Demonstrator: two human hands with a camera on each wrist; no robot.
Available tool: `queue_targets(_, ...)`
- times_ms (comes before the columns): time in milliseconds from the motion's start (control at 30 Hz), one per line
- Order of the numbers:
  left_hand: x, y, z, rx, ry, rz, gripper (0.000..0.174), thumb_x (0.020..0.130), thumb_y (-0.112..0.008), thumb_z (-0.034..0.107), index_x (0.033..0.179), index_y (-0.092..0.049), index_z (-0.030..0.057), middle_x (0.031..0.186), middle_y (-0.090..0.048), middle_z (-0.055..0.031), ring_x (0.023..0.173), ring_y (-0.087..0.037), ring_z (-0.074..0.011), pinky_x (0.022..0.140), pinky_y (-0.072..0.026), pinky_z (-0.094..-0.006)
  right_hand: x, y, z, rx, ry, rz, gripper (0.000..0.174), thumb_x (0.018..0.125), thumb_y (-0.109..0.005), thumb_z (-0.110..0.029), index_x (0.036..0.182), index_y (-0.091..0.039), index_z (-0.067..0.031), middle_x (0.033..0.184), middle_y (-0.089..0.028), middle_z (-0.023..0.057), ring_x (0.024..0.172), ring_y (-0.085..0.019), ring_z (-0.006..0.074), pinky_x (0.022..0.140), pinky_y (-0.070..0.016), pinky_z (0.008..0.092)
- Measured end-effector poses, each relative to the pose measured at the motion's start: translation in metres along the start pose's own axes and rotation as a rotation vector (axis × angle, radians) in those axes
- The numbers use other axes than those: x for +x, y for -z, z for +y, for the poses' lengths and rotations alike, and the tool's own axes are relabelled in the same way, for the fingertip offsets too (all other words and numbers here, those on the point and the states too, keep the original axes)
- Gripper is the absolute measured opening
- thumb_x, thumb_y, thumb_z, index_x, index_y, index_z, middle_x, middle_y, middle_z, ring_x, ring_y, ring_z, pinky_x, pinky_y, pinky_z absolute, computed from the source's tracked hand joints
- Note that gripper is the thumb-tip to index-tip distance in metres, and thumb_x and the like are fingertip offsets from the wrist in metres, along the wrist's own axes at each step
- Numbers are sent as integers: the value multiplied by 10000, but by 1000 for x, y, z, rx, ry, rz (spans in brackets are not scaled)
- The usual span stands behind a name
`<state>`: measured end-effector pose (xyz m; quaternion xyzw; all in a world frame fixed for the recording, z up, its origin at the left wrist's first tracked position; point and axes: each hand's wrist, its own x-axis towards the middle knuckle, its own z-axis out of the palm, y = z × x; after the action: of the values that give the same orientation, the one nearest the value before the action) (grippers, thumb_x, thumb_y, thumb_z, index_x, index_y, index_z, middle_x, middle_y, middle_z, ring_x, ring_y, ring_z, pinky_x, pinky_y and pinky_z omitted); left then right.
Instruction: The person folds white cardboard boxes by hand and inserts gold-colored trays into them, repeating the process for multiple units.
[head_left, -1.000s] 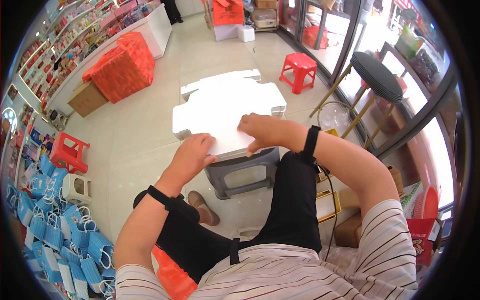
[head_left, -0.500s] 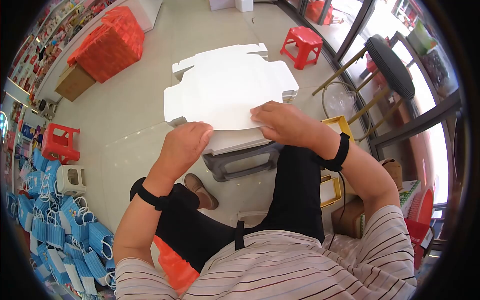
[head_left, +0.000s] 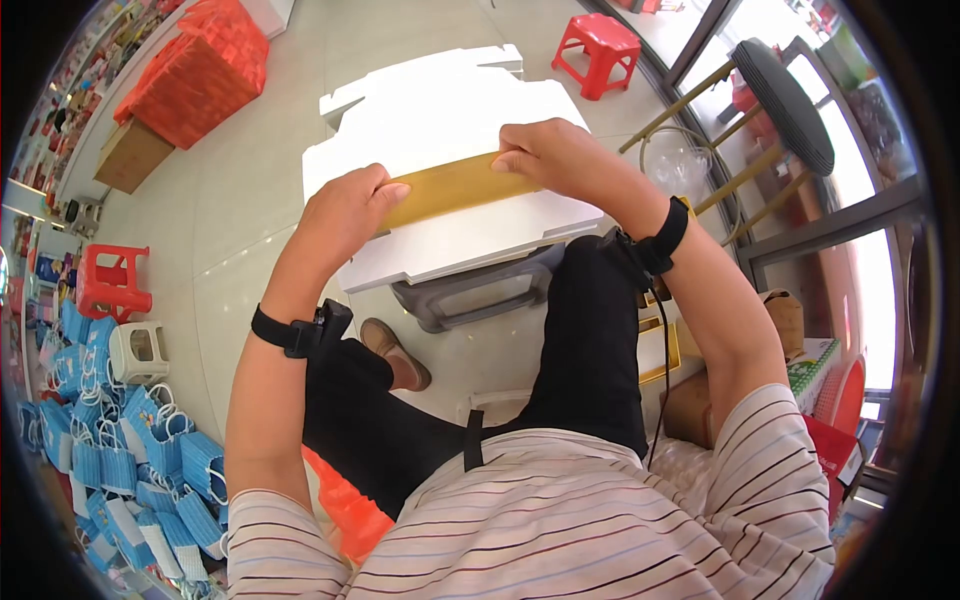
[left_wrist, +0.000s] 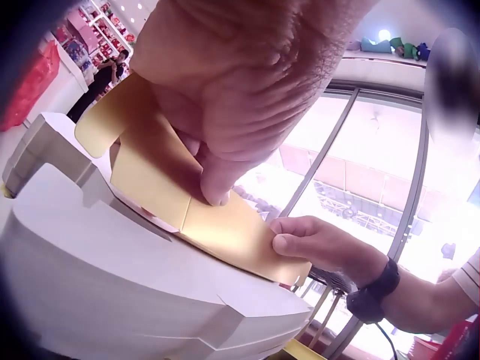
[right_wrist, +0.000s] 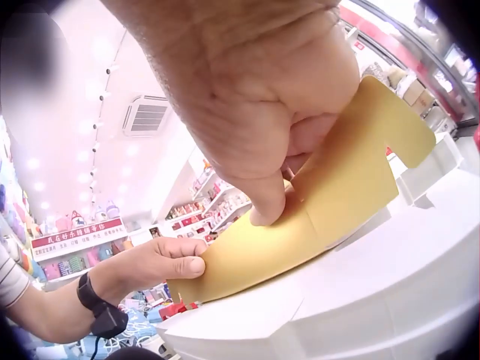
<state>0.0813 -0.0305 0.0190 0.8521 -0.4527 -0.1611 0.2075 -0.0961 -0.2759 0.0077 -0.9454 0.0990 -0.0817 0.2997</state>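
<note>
A flat cardboard sheet, white on one face and gold on the other, has its near edge raised, so a gold strip point(head_left: 450, 188) shows in the head view. The left hand point(head_left: 345, 215) pinches this edge at its left end, thumb on the gold face. At the right end the right hand point(head_left: 560, 160) pinches it the same way. Beneath lies a stack of white die-cut sheets point(head_left: 470, 235) on a grey stool point(head_left: 480, 290). Both wrist views show the gold face point(left_wrist: 150, 176) point(right_wrist: 337, 195) bent upward above the stack, with thumbs pressed on it.
A red stool point(head_left: 598, 50) and black-topped stools point(head_left: 785, 105) stand at the right. At the left are a red-covered box point(head_left: 200, 75), a brown carton point(head_left: 133, 155), another red stool point(head_left: 115, 280), a white stool point(head_left: 138, 352) and many blue bags point(head_left: 120, 470).
Both hands have gripped the top sheet's near edge, lifted it and moved away from the body, turning its gold underside into view. The head view has tilted downward.
</note>
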Motion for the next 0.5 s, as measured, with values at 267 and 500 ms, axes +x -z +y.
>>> queue_targets(267,23,1,-12,62,-3,-115,464,1051,-630,406,852,-578,-10,818,-567,-153,763,-543,-267,750,-463,-405,19,-10,18,-263,82,-63,330,994,-671,-383,1046,-735,-63,999,-705,145,1012,-684,359,861,-534,474)
queue_targets(500,29,0,-10,200,-56,-113,455,1038,-624,401,854,-597,-14,813,-598,-187,770,-562,-312,744,-459,-428,15,-13,11,-266,25,-62,318,989,-673,-377,1054,-745,-74,1010,-697,144,1023,-683,346,876,-534,458)
